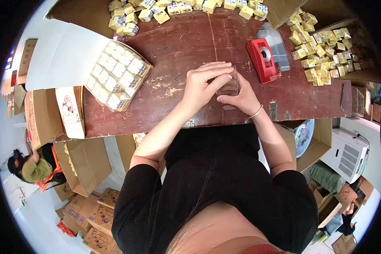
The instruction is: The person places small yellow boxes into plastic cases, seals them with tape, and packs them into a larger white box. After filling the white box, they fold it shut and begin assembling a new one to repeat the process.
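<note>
Item: small clear plastic box or sleeve, thin-walled and see-through point(230, 86), located just above centre of the frame, raised slightly off the worn dark-red wooden surface point(182, 46) between your two hands. Your left hand point(203, 84) lies over its near-left side with fingers point(218, 70) curled across the top edge; your right hand point(240, 98) pinches its lower right edge, thumb forward, a thin bracelet at that wrist. Both sets of fingers are closed on the piece. Handling, by appearance: very light, springy rather than stiff, likely to buckle or crease if you squeeze the flat panels, and glossy enough to slip; you would do best to hold it by corners and folded edges, with light pressure. Whether it is empty cannot be told. Nearby stock: red desktop tape dispenser with a roll in it point(262, 59), right of centre, beside a clear plastic container point(278, 44); open flat carton filled with rows of small white-topped boxes point(118, 76), at left, its white lid flap turned back; loose small yellow-and-white cartons in a heap point(326, 51) at upper right; more of the same point(173, 8) along the top edge. Brown cardboard cartons point(84, 161) stand below the surface at lower left.
</note>
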A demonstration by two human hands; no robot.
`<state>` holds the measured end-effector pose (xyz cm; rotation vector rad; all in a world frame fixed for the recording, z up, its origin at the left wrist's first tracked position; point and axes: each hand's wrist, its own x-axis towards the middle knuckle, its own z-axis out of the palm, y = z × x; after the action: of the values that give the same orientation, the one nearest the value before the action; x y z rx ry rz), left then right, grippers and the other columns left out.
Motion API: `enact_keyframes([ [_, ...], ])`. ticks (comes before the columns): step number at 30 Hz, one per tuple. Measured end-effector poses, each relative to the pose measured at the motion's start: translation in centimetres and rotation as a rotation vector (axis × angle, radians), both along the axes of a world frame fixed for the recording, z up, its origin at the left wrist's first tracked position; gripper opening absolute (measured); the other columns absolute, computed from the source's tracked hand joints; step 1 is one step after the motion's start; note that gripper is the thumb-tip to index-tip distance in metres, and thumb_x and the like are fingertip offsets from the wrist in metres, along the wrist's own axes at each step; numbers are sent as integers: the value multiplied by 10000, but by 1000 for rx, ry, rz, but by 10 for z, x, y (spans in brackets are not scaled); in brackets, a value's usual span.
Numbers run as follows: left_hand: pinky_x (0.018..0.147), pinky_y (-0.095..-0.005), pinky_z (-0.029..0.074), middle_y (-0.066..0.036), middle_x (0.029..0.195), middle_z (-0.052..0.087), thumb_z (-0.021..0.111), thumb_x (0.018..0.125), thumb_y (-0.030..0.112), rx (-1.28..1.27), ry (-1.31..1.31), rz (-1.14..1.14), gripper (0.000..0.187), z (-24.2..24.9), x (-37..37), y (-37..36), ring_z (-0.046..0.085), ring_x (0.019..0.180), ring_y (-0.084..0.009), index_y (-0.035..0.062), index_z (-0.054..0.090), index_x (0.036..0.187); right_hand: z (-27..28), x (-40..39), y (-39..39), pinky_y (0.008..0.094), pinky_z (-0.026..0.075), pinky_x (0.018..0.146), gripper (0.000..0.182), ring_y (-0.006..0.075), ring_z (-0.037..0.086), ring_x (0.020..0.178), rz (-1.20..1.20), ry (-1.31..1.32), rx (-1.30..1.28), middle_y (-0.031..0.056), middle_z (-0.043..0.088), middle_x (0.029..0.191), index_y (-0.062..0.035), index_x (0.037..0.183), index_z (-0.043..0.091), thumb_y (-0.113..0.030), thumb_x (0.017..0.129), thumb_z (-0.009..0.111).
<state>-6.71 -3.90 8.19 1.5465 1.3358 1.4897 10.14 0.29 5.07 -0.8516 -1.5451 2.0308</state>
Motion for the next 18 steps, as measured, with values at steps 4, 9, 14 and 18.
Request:
enact_keyframes([
  [4,984,-408,484,-165,1152,681,691,829,45,88,140,-18,232,-2,5,-4,631,1134,-303,16,723,1057,-7,5,1,349,514,913,800,177,554,1135,-33,-5,78,100,565,1232,-10,1369,397,-36,694,825],
  [9,971,-416,495,-149,1163,676,719,796,48,170,232,-34,262,-3,5,-6,622,1141,-315,24,720,1057,5,9,-1,341,497,948,827,173,486,1232,-25,33,38,91,532,1308,8,1386,382,-24,689,826],
  [14,915,-406,525,-133,1086,695,740,761,40,243,246,-151,229,1,0,1,646,1078,-317,17,723,989,7,10,-6,325,475,973,788,163,506,1208,-11,148,1,77,526,1315,-1,1384,383,-1,716,800],
  [18,923,-407,504,-142,1161,672,746,763,76,210,233,-384,303,8,-2,12,613,1144,-314,42,713,1062,28,33,19,312,487,882,584,140,551,1008,74,-161,626,34,575,1122,-45,1255,514,-40,742,795],
])
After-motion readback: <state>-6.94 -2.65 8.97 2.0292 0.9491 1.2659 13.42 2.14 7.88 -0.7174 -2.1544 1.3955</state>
